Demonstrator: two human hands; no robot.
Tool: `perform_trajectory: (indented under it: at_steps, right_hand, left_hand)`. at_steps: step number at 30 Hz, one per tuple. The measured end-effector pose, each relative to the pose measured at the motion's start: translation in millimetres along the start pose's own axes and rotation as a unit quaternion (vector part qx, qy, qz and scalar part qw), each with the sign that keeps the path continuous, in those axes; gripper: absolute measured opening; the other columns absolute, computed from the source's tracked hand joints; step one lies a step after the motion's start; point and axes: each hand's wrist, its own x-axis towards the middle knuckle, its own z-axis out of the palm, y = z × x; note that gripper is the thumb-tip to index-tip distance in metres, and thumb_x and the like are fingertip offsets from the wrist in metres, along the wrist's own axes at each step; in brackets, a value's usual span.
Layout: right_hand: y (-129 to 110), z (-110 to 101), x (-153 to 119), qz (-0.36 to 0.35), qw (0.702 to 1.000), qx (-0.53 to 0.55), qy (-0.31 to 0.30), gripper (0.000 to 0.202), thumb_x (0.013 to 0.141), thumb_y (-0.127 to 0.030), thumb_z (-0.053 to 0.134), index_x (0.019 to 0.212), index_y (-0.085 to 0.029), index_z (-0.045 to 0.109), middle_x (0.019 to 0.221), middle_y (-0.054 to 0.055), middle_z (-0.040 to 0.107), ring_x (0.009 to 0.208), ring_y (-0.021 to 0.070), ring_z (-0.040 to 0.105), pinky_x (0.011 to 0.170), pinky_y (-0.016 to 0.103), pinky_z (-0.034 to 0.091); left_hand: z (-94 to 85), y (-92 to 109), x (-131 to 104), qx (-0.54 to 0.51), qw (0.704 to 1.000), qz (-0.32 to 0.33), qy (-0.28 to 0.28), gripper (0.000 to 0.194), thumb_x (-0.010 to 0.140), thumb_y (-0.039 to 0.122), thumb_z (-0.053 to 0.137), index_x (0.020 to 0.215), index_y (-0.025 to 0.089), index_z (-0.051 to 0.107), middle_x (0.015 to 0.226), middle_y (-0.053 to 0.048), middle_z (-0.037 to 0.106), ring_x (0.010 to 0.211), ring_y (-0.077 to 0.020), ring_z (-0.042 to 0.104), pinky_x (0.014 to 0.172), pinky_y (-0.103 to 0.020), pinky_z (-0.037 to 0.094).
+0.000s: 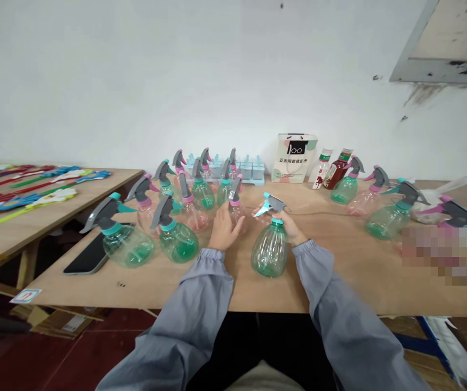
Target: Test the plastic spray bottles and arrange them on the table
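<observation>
My right hand [292,227] is closed round the neck of a green spray bottle [270,252], just under its teal collar. The bottle stands upright in front of me, its grey and teal trigger head pointing left. My left hand [223,227] is around a pink spray bottle [236,210], thumb on the right side; some of its fingers are hidden. To the left of that hand several green and pink spray bottles stand close together, the nearest being a green one [178,241]. Another green bottle [127,247] is at the left end of the group.
More spray bottles [388,220] stand on the right. At the back are a light-blue rack [253,171], a paper bag [294,160] and two labelled bottles [335,171]. A black phone [87,258] lies at left. Colourful flat strips [33,190] cover a side table.
</observation>
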Motion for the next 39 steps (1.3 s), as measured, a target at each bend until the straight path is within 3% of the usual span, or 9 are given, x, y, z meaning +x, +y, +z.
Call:
perform_trajectory:
  at_steps: [10,17,28,35,39]
  right_hand:
    - [0,-3,2,-0.026,0.998,-0.007,0.058,0.035,0.057,-0.034,0.056,0.089,-0.021,0.061,0.084,0.005,0.073,0.101,0.0283,0.067,0.086,0.042,0.054]
    - [2,1,-1,0.002,1.0,0.006,0.007,0.032,0.06,-0.032,0.058,0.09,-0.023,0.063,0.095,0.006,0.074,0.105,0.0273,0.066,0.088,0.04,0.053]
    - [-1,-4,-6,0.009,1.0,0.0,0.023,0.04,0.058,-0.032,0.055,0.095,-0.02,0.063,0.093,0.008,0.073,0.103,0.0299,0.067,0.087,0.043,0.053]
    - [3,-13,-13,0.031,0.999,0.025,0.033,0.035,0.064,-0.032,0.06,0.098,-0.022,0.065,0.095,0.007,0.074,0.103,0.0282,0.067,0.093,0.043,0.048]
    - [3,-20,-10,0.0,0.994,0.025,0.105,0.027,0.064,-0.032,0.06,0.088,-0.023,0.067,0.082,0.004,0.073,0.088,0.026,0.069,0.088,0.042,0.049]
  left_hand:
    - [-0.8,1,0,-0.001,1.0,0.003,0.0,0.065,0.092,0.051,0.049,0.141,0.013,0.032,0.136,-0.023,0.047,0.131,-0.0327,0.046,0.107,-0.053,0.038]
    - [-2.4,4,-1,-0.004,1.0,0.002,-0.002,0.064,0.092,0.05,0.049,0.142,0.013,0.031,0.134,-0.022,0.048,0.13,-0.0318,0.046,0.107,-0.052,0.039]
    - [0.2,10,-4,-0.023,0.999,-0.04,0.0,0.067,0.091,0.044,0.052,0.145,0.015,0.027,0.135,-0.021,0.048,0.131,-0.0313,0.045,0.108,-0.051,0.037]
    - [-2.4,24,-18,-0.036,0.995,-0.093,-0.032,0.078,0.091,0.039,0.053,0.153,0.022,0.01,0.153,-0.019,0.026,0.145,-0.0304,0.026,0.116,-0.053,0.029]
    - [-3.1,24,-21,-0.037,0.993,-0.106,-0.043,0.081,0.091,0.037,0.054,0.154,0.024,0.003,0.152,-0.02,0.025,0.145,-0.0307,0.029,0.115,-0.054,0.031]
